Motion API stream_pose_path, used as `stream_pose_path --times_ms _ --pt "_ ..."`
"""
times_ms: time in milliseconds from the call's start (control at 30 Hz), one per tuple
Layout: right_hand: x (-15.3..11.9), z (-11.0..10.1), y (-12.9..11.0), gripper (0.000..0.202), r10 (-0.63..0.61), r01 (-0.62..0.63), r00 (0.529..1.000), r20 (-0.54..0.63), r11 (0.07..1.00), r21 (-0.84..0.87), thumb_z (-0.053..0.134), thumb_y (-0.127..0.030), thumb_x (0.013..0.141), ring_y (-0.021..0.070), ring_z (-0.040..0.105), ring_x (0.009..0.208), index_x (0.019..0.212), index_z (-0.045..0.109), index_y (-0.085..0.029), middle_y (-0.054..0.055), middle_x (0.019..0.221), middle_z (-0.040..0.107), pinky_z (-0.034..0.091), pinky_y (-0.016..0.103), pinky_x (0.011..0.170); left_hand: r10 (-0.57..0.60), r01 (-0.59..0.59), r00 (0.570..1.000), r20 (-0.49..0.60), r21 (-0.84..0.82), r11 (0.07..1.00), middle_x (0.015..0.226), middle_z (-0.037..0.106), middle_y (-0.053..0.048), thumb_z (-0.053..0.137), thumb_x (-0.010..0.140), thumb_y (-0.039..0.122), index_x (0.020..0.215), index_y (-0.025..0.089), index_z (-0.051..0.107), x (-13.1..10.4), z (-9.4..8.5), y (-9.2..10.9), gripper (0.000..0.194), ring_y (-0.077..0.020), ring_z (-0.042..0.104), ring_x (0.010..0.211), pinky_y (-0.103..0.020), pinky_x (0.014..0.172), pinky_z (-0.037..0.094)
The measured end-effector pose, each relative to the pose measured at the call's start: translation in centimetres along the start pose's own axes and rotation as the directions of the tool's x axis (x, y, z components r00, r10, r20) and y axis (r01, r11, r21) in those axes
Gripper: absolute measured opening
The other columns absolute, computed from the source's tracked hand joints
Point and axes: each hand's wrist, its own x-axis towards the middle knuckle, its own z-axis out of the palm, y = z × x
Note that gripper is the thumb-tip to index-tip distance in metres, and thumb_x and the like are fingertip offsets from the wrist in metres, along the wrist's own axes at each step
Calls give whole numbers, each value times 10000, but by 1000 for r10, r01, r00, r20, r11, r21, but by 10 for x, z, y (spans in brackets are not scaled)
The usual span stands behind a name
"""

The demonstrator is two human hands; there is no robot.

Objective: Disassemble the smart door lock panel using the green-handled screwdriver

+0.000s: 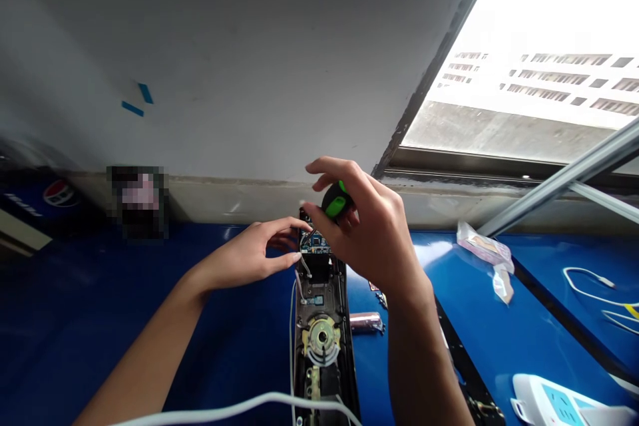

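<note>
A long black device housing (349,359) lies open on the blue table, with a round metal speaker-like part (322,338) in its middle and a circuit board (319,241) at the far end. My left hand (259,246) touches the left edge of the housing beside the board, thumb and forefinger apart around that edge. Above the board my right hand (364,226) is wrapped round a black and green screwdriver (337,202). Its handle shows between the fingers, and its tip is hard to make out. Thin wires run along the housing's left side.
To the right of the housing lie a pinkish cylinder (366,323) and a black long panel (469,373). Farther right are a plastic bag (484,247), a white cable (582,291) and a power strip (554,403). A white cable (239,406) crosses the near foreground.
</note>
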Motion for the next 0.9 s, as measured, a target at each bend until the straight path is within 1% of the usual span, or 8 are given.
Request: stream_pose_path --times_ms 67,133,267,400,567,700,833,900 --pt "0 -1 -1 573 -12 12 1000 26 1000 28 584 -30 859 109 600 804 1380 537 -264 33 1269 649 518 276 722 6 -6 1000 -2 16 1000 1323 712 -38 684 936 342 1383 282 601 0 0 1 459 -250 689 1203 -403 1080 554" --pt "0 -2 -1 625 0 -1 998 61 1000 16 611 -48 837 110 589 788 1418 517 -258 51 1331 618 523 288 716 11 -11 1000 -11 35 999 1312 719 -41 681 932 339 1364 272 614 0 0 2 442 -255 695 1190 -406 1067 560" --pt "-1 -2 -1 439 30 -28 999 42 998 -48 610 -129 926 104 540 689 1340 584 -272 8 1077 684 499 285 663 16 -15 1000 -18 46 999 1302 730 -47 674 936 351 1349 257 628 0 1 2 426 -257 706 1166 -404 1061 561" --pt "-1 -1 -1 585 -7 7 999 37 1000 -3 577 -55 856 117 599 779 1390 536 -291 27 1217 674 499 283 668 14 -13 1000 -18 55 998 1306 728 -42 674 938 359 1374 264 616 1 1 1 450 -257 702 1175 -395 1052 565" --pt "0 0 -1 404 10 -11 1000 20 1000 11 610 -105 913 112 615 773 1281 597 -273 -5 1044 697 521 276 722 12 -11 1000 -15 65 998 1278 739 -37 668 946 368 1355 264 627 1 0 2 424 -254 709 1150 -395 1042 567" --pt "0 0 -1 554 -11 7 999 44 997 81 603 -32 824 104 613 770 1325 544 -261 11 1175 675 532 283 744 19 -18 1000 -13 62 998 1291 733 -35 670 939 363 1361 269 620 -1 0 3 435 -256 703 1169 -395 1047 566" --pt "0 1 -1 400 2 -2 1000 -1 1000 18 650 -105 878 115 628 792 1243 587 -255 -3 1103 698 533 285 742 23 -22 1000 -18 68 997 1263 746 -42 674 933 369 1340 257 634 0 0 3 425 -262 717 1130 -406 1035 573" --pt "0 0 -2 412 -7 7 1000 7 999 34 618 -73 884 120 651 850 1251 582 -257 -4 1110 699 545 281 795 25 -24 1000 -17 61 998 1280 740 -49 669 935 381 1349 255 632 0 1 3 434 -269 710 1149 -412 1045 568"
